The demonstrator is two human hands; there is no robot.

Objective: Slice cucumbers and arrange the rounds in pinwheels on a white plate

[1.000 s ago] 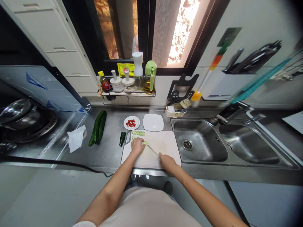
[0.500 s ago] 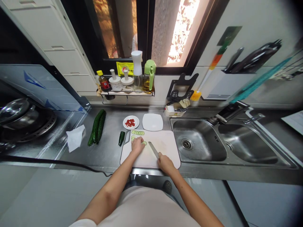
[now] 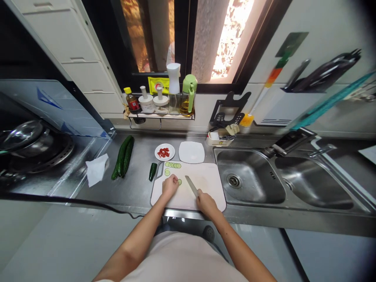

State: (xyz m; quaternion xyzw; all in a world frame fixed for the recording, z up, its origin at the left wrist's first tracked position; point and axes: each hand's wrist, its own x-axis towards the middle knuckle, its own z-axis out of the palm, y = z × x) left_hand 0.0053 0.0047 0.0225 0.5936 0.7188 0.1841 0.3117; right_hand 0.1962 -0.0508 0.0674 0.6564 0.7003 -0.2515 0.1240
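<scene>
My left hand (image 3: 169, 185) is over the left half of the white cutting board (image 3: 202, 199). Its fingers are curled together at a pale green cucumber slice (image 3: 180, 182), which shows at the fingertips. My right hand (image 3: 205, 201) grips the handle of a kitchen knife (image 3: 192, 185); the blade points away from me over the board, apart from the slice. Toward the board's far left lies a row of overlapping cucumber slices (image 3: 173, 165), with a few more slices (image 3: 167, 172) just nearer. A short cut piece of cucumber (image 3: 152, 171) rests on the counter left of the board.
Behind the board stand a plate of chopped red pieces (image 3: 160, 157) and a white square plate (image 3: 191, 152). Whole cucumbers (image 3: 122, 157) and a white paper towel (image 3: 96, 170) lie to the left. A double sink (image 3: 249, 176) is at right, a condiment rack (image 3: 161, 116) at the back.
My left hand has drawn slightly toward me, uncovering the few slices nearer than the row. The knife stays nearly in place in my right hand. The whole view has shifted a little.
</scene>
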